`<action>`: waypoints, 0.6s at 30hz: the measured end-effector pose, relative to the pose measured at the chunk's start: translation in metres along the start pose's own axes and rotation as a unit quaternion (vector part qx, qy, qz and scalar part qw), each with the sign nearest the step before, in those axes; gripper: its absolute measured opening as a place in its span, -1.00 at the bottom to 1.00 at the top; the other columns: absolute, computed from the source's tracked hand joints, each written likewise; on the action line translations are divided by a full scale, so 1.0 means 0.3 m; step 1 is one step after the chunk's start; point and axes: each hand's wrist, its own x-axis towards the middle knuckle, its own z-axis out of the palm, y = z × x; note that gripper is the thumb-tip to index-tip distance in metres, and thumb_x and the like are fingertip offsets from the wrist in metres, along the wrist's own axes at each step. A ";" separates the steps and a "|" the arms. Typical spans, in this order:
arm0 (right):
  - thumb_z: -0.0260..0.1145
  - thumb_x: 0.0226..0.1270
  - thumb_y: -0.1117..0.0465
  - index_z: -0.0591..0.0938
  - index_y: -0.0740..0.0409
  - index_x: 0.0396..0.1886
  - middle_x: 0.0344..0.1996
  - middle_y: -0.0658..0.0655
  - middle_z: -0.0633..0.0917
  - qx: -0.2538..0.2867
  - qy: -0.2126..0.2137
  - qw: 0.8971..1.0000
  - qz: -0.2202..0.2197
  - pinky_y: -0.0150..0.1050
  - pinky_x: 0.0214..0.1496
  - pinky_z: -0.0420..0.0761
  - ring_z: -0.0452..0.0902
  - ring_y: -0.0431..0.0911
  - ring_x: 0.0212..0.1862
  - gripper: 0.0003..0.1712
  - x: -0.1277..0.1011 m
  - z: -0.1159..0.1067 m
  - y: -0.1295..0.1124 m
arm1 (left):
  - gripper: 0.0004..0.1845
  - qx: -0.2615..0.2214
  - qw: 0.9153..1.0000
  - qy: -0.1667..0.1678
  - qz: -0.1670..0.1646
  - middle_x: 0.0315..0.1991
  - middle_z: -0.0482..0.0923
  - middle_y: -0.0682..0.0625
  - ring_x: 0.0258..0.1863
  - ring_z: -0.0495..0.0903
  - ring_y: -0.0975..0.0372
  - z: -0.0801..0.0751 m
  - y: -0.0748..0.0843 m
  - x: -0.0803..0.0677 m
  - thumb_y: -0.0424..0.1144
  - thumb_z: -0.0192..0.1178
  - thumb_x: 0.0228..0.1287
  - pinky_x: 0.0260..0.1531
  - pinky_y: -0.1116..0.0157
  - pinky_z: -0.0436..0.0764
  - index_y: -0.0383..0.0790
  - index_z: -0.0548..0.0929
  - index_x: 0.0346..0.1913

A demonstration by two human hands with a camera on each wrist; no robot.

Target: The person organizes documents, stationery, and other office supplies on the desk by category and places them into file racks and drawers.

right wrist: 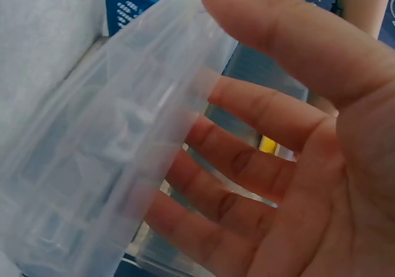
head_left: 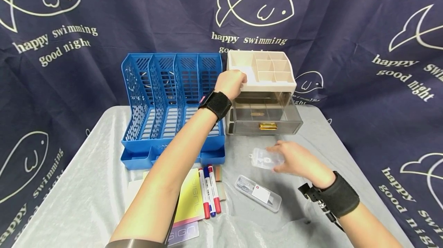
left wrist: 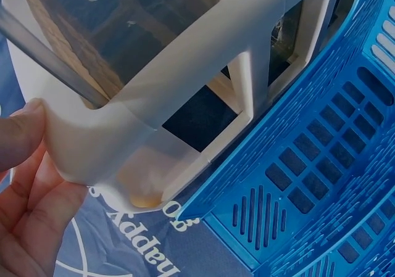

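My left hand (head_left: 231, 82) grips the front left edge of a cream desktop organizer (head_left: 261, 87). Up close in the left wrist view, thumb and fingers (left wrist: 37, 197) pinch its rounded corner. Below the divided top, a smoky see-through drawer (head_left: 266, 127) with a gold handle is pulled out. In front of it my right hand (head_left: 294, 159) holds a small clear plastic box (head_left: 264, 158) above the cloth. The right wrist view shows the thumb on one side of this translucent box (right wrist: 105, 141) and the fingers on the other; what it contains is blurred.
A blue file rack (head_left: 173, 140) stands left of the organizer. Nearer lie a clear case of compasses (head_left: 257, 193), several markers (head_left: 209, 190), erasers (head_left: 220, 190) and a yellow notebook (head_left: 190, 198), partly behind my left forearm. Grey cloth covers the table (head_left: 86, 175).
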 end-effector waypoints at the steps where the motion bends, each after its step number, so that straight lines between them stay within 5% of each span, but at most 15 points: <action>1: 0.52 -0.26 0.29 0.66 0.33 -0.05 -0.29 0.15 0.64 -0.002 0.001 1.000 -0.005 -0.23 -0.32 0.55 0.50 -0.14 -0.38 -0.39 0.001 -0.006 -0.002 | -0.76 0.000 1.000 0.000 0.000 -0.12 0.67 -0.01 -0.12 0.62 0.19 -0.001 0.000 0.000 -0.41 0.15 0.25 -0.07 0.24 0.55 -0.11 0.73 -0.11; 18: 0.52 -0.23 0.29 0.66 0.29 -0.04 -0.27 0.08 0.65 -0.010 -0.034 0.996 -0.085 -0.21 -0.24 0.57 0.55 -0.12 -0.29 -0.41 0.038 -0.140 -0.034 | -0.77 -0.006 1.000 -0.003 -0.001 -0.11 0.67 -0.01 -0.12 0.62 0.19 -0.003 -0.001 0.001 -0.40 0.15 0.26 -0.07 0.24 0.55 -0.11 0.73 -0.12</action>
